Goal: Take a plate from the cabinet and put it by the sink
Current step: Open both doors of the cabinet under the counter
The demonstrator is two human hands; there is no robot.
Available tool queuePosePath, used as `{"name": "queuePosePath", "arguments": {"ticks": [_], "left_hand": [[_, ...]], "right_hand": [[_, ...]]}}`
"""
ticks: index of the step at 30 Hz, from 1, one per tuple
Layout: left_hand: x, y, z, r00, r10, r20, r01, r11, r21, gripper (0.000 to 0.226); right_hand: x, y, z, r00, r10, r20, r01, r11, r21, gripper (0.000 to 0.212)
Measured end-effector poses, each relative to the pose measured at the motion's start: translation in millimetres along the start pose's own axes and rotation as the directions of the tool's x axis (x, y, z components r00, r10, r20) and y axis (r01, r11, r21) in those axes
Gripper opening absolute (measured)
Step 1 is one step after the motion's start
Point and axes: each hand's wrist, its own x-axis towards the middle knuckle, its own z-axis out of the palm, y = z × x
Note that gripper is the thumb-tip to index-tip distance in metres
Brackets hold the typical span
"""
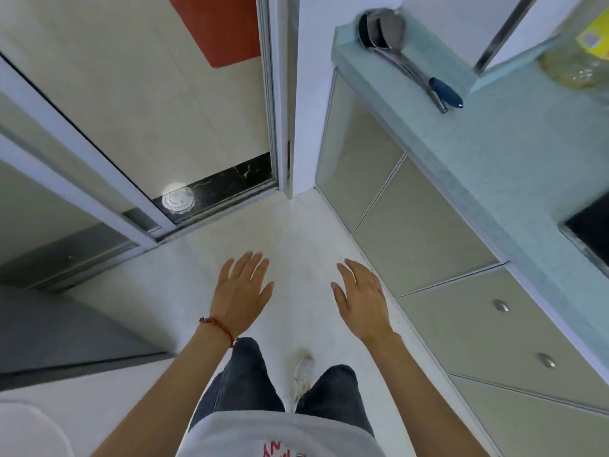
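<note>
A pale tiled floor (197, 291) fills the middle of the view, open between a sliding glass door (138, 120) on the left and a run of base cabinets (425, 232) on the right. Over the cabinets lies a light blue counter (514, 166), its front edge running diagonally. Two cabinet knobs show. Two utensils (408, 61) lie on the counter, near a bottle (580, 57). The left hand (240, 291) and right hand (362, 298) hang over bare floor, fingers spread, holding nothing. No plate is in view.
</note>
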Motion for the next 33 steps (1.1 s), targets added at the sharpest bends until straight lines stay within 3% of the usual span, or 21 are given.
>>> {"name": "queuePosePath", "arguments": {"ticks": [6,19,27,33], "left_hand": [[70,-32,-12,0.998,0.064,0.002,-0.064,0.998,0.009,0.067],[236,-116,-59,0.927,0.367,0.077,-0.373,0.925,0.073,0.07],[294,-71,-57,0.814,0.574,0.089,-0.58,0.806,0.115,0.048],[326,-12,-51,0.748,0.656,0.103,-0.664,0.736,0.129,0.048]], "right_hand": [[62,-13,9,0.999,0.04,-0.015,-0.04,0.999,0.0,0.063],[197,-80,19,0.924,0.376,-0.073,-0.37,0.925,0.084,0.066],[204,-56,0,0.821,0.558,-0.12,-0.547,0.829,0.114,0.064],[204,-10,-13,0.747,0.647,-0.152,-0.632,0.762,0.143,0.043]]}}
